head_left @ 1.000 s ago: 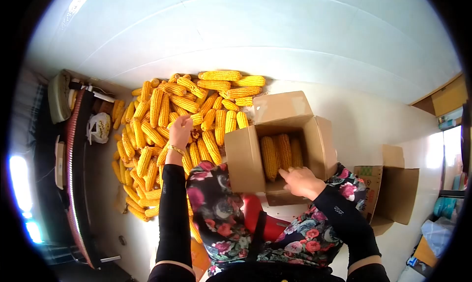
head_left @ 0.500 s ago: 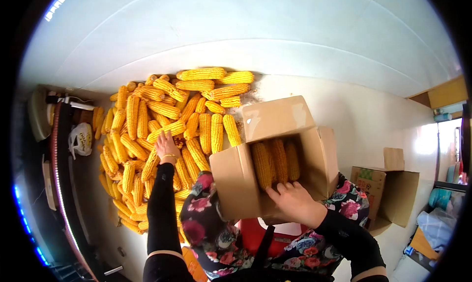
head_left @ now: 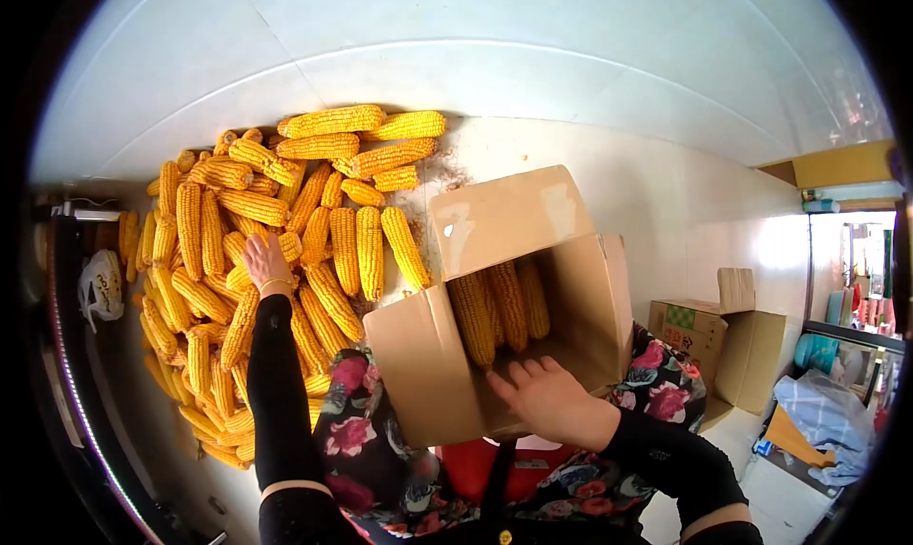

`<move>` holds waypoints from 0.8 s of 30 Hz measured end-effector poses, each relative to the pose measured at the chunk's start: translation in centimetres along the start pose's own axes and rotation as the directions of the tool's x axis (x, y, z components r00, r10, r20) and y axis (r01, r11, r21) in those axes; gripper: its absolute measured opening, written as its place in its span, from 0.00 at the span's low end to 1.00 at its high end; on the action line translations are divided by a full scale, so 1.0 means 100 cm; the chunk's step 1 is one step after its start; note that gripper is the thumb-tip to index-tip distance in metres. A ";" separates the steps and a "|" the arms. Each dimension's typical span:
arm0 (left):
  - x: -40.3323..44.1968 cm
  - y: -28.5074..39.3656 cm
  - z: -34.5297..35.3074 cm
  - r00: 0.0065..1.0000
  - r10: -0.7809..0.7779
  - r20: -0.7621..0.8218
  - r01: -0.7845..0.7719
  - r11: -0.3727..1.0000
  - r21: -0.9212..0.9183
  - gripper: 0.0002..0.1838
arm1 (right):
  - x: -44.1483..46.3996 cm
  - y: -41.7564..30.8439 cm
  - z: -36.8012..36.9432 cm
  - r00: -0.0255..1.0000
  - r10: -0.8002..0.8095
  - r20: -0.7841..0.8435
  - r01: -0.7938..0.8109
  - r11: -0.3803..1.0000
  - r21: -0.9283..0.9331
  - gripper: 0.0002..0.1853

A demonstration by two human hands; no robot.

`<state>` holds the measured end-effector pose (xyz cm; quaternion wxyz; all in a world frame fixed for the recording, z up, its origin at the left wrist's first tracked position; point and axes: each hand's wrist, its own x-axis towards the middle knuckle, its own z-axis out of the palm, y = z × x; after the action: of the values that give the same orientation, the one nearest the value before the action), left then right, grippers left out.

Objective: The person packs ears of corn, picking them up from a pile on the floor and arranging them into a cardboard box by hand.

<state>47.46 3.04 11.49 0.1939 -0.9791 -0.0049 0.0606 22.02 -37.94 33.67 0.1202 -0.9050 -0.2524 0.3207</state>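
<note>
My left hand (head_left: 267,261) is closed around an ear of corn (head_left: 290,247) on the heap, and part of that ear is hidden under the fingers. Dried yellow ears of corn (head_left: 200,293) lie piled around it. A cardboard box (head_left: 418,364) rests on my lap, tilted, with its flaps folded out. Inside, several ears of corn (head_left: 510,307) stand side by side against the far left part. My right hand (head_left: 556,402) reaches over the near edge of this box, fingers spread, holding nothing, just below those ears.
Another open cardboard box (head_left: 751,360) stands on the floor at the right. A white plastic bag (head_left: 101,286) lies at the far left, beside a dark unit with a light strip. A pale wall (head_left: 475,60) rises behind the heap. Checked cloth (head_left: 832,417) is at the right.
The view has shifted, so the heap and box appear further left. The ear under my left hand has turned, showing less of its length. My right hand's fingers have spread a little.
</note>
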 end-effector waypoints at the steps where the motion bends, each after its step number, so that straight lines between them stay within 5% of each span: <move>1: 0.000 -0.002 -0.003 0.990 0.045 -0.131 -0.037 0.997 0.062 0.18 | 0.001 0.000 0.002 1.000 0.001 -0.012 -0.001 1.000 -0.010 0.31; 2: 0.001 -0.004 -0.008 1.000 -0.003 0.002 0.003 0.998 -0.065 0.21 | 0.001 0.001 0.002 1.000 0.004 -0.025 -0.004 1.000 -0.020 0.31; 5: -0.013 -0.015 -0.054 0.992 -0.112 0.060 0.123 0.964 -0.234 0.28 | 0.003 0.002 -0.004 1.000 0.016 -0.018 -0.017 1.000 -0.017 0.29; 6: -0.009 -0.029 -0.037 0.988 -0.134 -0.075 0.104 0.945 -0.309 0.37 | 0.003 0.004 -0.005 1.000 0.009 -0.025 -0.009 1.000 -0.016 0.29; 7: -0.013 -0.033 -0.054 0.986 -0.140 -0.086 0.108 0.948 -0.300 0.37 | 0.002 0.009 -0.004 0.998 0.012 -0.064 -0.011 1.000 0.008 0.28; 9: -0.028 -0.034 -0.109 0.969 -0.231 -0.088 0.115 0.735 -0.668 0.39 | -0.001 0.015 -0.009 0.993 0.011 -0.117 -0.006 0.999 0.040 0.26; 11: -0.044 -0.037 -0.146 0.954 -0.235 -0.186 0.035 0.705 -0.709 0.39 | -0.006 0.023 -0.022 0.969 0.110 -0.219 -0.120 0.992 -0.032 0.26; 14: -0.082 -0.030 -0.230 0.885 -0.119 -0.450 -0.400 0.300 -0.866 0.29 | -0.011 0.027 -0.041 0.867 0.216 -0.450 -0.194 0.976 0.095 0.22; 16: -0.120 -0.016 -0.300 0.899 0.058 -0.433 -0.436 0.062 -0.898 0.25 | -0.006 0.031 -0.038 0.704 0.275 -0.655 -0.037 0.935 0.353 0.19; 17: -0.144 0.003 -0.336 0.915 0.107 -0.390 -0.367 -0.183 -0.912 0.25 | -0.002 0.033 -0.034 0.579 0.331 -0.745 0.107 0.875 0.472 0.19; 18: -0.163 0.021 -0.359 0.944 0.105 -0.313 -0.269 -0.307 -0.913 0.25 | -0.007 0.030 -0.042 0.629 0.424 -0.651 0.239 0.692 0.681 0.20; 20: -0.192 0.051 -0.387 0.945 0.245 -0.218 -0.134 -0.320 -0.938 0.25 | -0.020 0.036 -0.051 0.780 0.397 -0.484 0.412 0.256 0.874 0.26; 21: -0.203 0.070 -0.397 0.938 0.298 -0.175 -0.069 -0.334 -0.940 0.24 | -0.026 0.035 -0.053 0.775 0.395 -0.494 0.428 0.247 0.869 0.26; 23: -0.218 0.107 -0.388 0.929 0.365 -0.059 0.098 -0.397 -0.913 0.21 | -0.038 0.031 -0.061 0.892 0.158 -0.423 0.448 -0.202 0.871 0.32; 24: -0.219 0.129 -0.371 0.929 0.369 -0.036 0.130 -0.413 -0.901 0.23 | -0.038 0.027 -0.061 0.877 0.139 -0.461 0.480 -0.175 0.860 0.39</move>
<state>29.97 -23.70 43.21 -0.7221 -0.6627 0.0307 0.1963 24.43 -42.58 39.27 0.8517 -0.4908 -0.0141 0.1829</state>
